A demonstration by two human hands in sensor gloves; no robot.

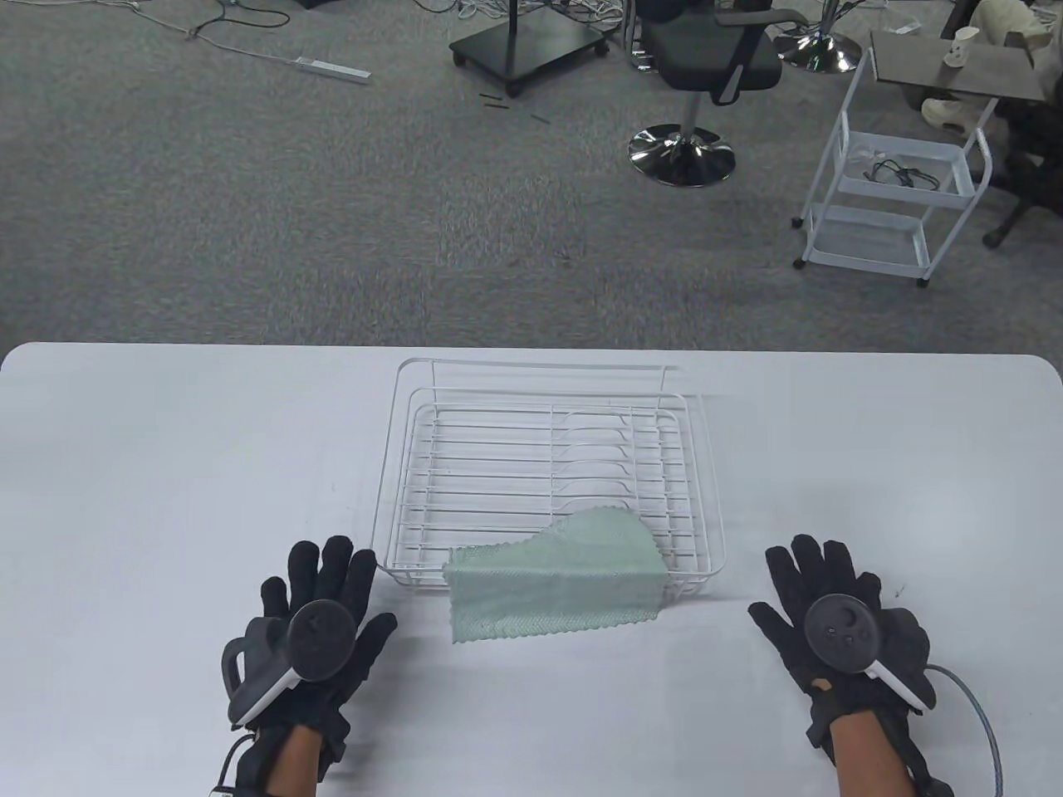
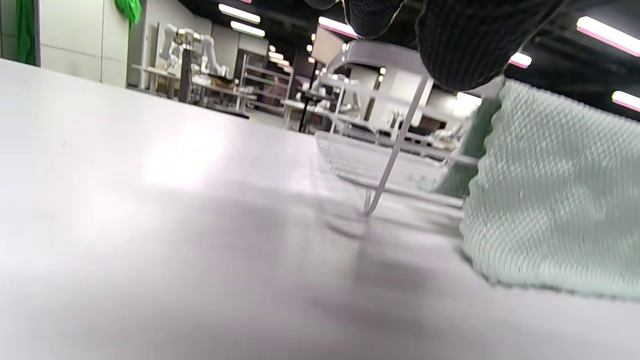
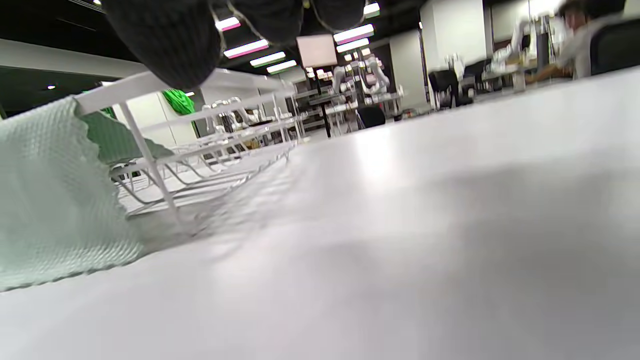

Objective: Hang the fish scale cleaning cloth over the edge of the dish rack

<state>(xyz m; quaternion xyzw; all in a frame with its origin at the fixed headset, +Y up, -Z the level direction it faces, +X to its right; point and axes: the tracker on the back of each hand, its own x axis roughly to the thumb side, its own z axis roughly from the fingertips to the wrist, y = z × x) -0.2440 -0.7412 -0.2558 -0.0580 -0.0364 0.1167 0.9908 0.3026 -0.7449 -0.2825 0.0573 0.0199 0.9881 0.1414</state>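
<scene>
A pale green fish scale cloth (image 1: pixel 555 581) hangs over the near edge of the white wire dish rack (image 1: pixel 465 465), one part inside the rack and one part lying on the table in front. The cloth shows at the right of the left wrist view (image 2: pixel 555 195) and at the left of the right wrist view (image 3: pixel 50 200). My left hand (image 1: pixel 320 618) lies flat on the table left of the cloth, fingers spread, holding nothing. My right hand (image 1: pixel 835 610) lies flat on the table right of the rack, fingers spread, holding nothing.
The white table (image 1: pixel 166 465) spreads to both sides of the rack. Beyond its far edge lie grey carpet, a white wire trolley (image 1: pixel 897 191), an office chair (image 1: pixel 706 75) and a wheeled base (image 1: pixel 531 46).
</scene>
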